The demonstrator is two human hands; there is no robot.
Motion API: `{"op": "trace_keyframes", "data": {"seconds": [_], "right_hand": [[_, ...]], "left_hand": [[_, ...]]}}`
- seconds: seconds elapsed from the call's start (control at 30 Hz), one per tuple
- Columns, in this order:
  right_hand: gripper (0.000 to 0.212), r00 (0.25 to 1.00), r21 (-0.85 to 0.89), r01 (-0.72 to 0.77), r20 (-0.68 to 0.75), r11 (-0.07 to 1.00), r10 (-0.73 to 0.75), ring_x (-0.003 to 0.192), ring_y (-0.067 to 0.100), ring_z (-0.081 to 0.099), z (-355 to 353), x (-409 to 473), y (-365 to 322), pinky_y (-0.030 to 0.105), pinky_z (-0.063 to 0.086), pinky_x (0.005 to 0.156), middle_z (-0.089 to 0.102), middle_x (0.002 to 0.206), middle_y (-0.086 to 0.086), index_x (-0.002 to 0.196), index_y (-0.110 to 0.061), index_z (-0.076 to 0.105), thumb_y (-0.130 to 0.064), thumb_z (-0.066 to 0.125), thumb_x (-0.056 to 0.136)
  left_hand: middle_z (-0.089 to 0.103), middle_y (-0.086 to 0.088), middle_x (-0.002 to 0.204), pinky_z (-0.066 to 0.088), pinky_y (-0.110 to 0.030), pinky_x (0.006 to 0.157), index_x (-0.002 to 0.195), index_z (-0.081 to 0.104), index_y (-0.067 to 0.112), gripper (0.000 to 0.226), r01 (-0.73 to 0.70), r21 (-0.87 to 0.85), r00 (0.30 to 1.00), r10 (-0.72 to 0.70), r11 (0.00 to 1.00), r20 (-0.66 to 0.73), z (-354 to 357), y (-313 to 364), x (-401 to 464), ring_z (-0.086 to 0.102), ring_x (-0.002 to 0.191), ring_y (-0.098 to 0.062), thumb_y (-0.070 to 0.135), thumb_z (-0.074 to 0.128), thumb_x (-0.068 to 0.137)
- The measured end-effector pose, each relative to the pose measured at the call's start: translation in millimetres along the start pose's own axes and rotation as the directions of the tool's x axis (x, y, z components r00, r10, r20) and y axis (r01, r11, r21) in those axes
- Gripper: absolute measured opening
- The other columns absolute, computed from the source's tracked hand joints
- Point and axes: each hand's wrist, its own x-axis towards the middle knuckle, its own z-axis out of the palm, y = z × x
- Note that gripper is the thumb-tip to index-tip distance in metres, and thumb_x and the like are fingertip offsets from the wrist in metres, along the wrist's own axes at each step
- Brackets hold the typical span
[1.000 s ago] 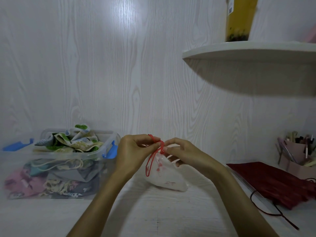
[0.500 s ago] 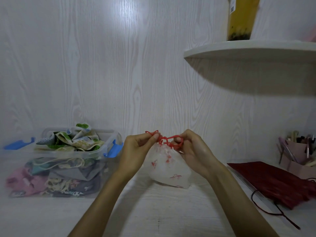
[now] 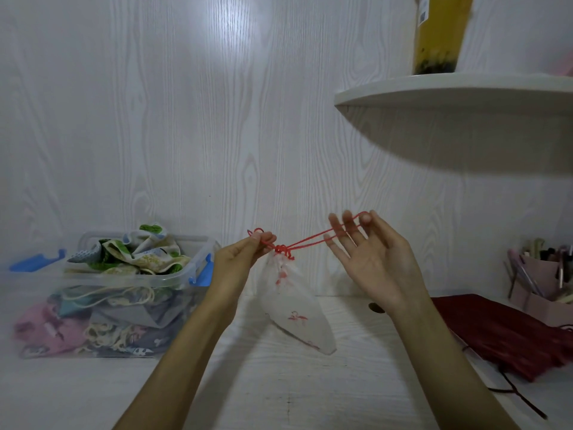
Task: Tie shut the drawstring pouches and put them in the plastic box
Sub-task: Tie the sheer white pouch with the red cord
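Note:
A white drawstring pouch [image 3: 296, 308] with pink flamingo prints hangs between my hands, its lower end on the white desk. Its red drawstring [image 3: 310, 242] is gathered in a knot at the pouch mouth. My left hand [image 3: 245, 259] pinches the short left end of the drawstring just beside the knot. My right hand [image 3: 369, 256] is raised to the right, thumb and forefinger pinching the far end of a long string loop, the other fingers spread. The clear plastic box [image 3: 173, 276] with blue latches stands at the left, filled with several patterned pouches.
A dark red pouch [image 3: 502, 333] with a trailing cord lies on the desk at the right. Behind it stands a pink pen holder [image 3: 545, 274]. A white corner shelf [image 3: 449, 88] carrying a yellow bottle [image 3: 440, 32] juts out above the right hand.
My right hand has moved up and to the right, drawing the red loop out long and taut. The left hand has stayed by the knot. The pouch mouth is cinched tighter.

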Motion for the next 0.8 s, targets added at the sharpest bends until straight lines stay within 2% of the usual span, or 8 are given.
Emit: {"op": "trace_keyframes", "data": {"seconds": [0.07,0.13,0.2,0.33,0.43,0.53,0.67,0.8], "right_hand": [[0.030,0.999,0.023,0.037,-0.011,0.999,-0.037,0.060,0.010,0.057,0.9,-0.1,1.0,0.027,0.054,0.077,0.052,0.065,-0.001,0.068,-0.015,0.052,-0.023,0.045,0.096],[0.031,0.992,-0.283,0.042,-0.101,0.958,-0.073,0.044,0.007,0.035,-3.0,2.0,1.3,0.019,0.041,0.046,0.039,0.057,-0.001,0.066,-0.013,0.050,-0.023,0.045,0.095],[0.032,0.977,-0.634,0.029,-0.145,0.772,-0.156,0.039,0.006,0.028,-10.6,5.5,2.9,0.017,0.028,0.039,0.037,0.055,0.001,0.065,-0.010,0.050,-0.019,0.046,0.096],[0.031,0.980,-0.946,-0.030,-0.092,0.324,-0.176,0.045,0.004,0.044,-15.5,6.2,13.3,0.017,0.037,0.048,0.058,0.069,0.001,0.070,-0.011,0.065,-0.026,0.053,0.094],[0.028,0.996,-0.998,-0.043,-0.046,0.049,-0.075,0.070,-0.006,0.057,-11.7,4.9,24.8,0.014,0.040,0.069,0.068,0.084,-0.013,0.084,-0.020,0.075,-0.043,0.059,0.088],[0.028,0.999,-0.999,-0.021,-0.020,0.024,0.027,0.050,-0.008,0.053,-4.7,1.2,25.0,0.005,0.036,0.055,0.066,0.068,-0.008,0.083,-0.017,0.076,-0.042,0.063,0.085],[0.025,0.996,-1.000,-0.007,-0.007,0.004,0.090,0.054,-0.003,0.053,-1.2,-2.0,22.1,0.009,0.039,0.057,0.063,0.059,-0.008,0.081,-0.016,0.076,-0.039,0.067,0.083],[0.017,0.989,-0.997,-0.044,-0.053,-0.068,0.141,0.064,0.009,0.054,4.9,-2.3,28.6,0.019,0.042,0.061,0.065,0.060,-0.009,0.073,-0.024,0.075,-0.037,0.069,0.082]], "left_hand": [[0.073,0.001,0.102,0.040,-0.031,0.107,0.092,0.071,0.020,0.025,0.030,-0.030,0.999,-0.030,0.999,0.025,1.1,2.3,0.5,0.066,0.100,-0.010,0.023,0.046,0.097],[0.072,0.002,0.096,0.043,-0.029,0.103,0.087,0.070,0.020,0.027,0.032,-0.008,0.999,-0.032,0.999,-0.007,0.0,3.9,3.7,0.066,0.095,-0.009,0.021,0.045,0.097],[0.073,0.004,0.085,0.047,-0.027,0.098,0.079,0.070,0.019,0.029,0.034,0.026,0.998,-0.033,0.999,-0.049,-2.6,5.3,8.0,0.068,0.087,-0.008,0.019,0.046,0.097],[0.072,0.003,0.078,0.055,-0.014,0.077,0.080,0.068,0.012,0.028,0.065,0.004,0.996,-0.065,0.998,-0.061,-2.4,2.4,6.6,0.069,0.069,-0.002,0.015,0.046,0.098],[0.074,-0.003,0.092,0.054,-0.019,0.084,0.089,0.066,0.011,0.029,0.057,-0.050,0.998,-0.055,0.997,0.042,1.3,5.0,3.8,0.071,0.087,-0.009,0.018,0.040,0.100],[0.075,-0.007,0.090,0.057,-0.018,0.075,0.086,0.061,0.007,0.031,0.115,-0.157,0.987,-0.094,0.981,0.134,2.2,15.4,4.9,0.072,0.088,-0.016,0.016,0.035,0.101],[0.063,-0.001,0.057,0.054,-0.016,0.056,0.073,0.056,0.006,0.032,0.172,0.000,0.980,-0.171,0.985,0.100,0.1,18.4,8.2,0.066,0.053,-0.011,0.007,0.036,0.098],[0.053,0.009,0.046,0.041,-0.026,0.067,0.075,0.058,0.014,0.032,0.177,0.202,0.969,-0.206,0.963,0.133,-8.8,11.5,10.9,0.057,0.059,-0.015,0.016,0.038,0.099]]}}
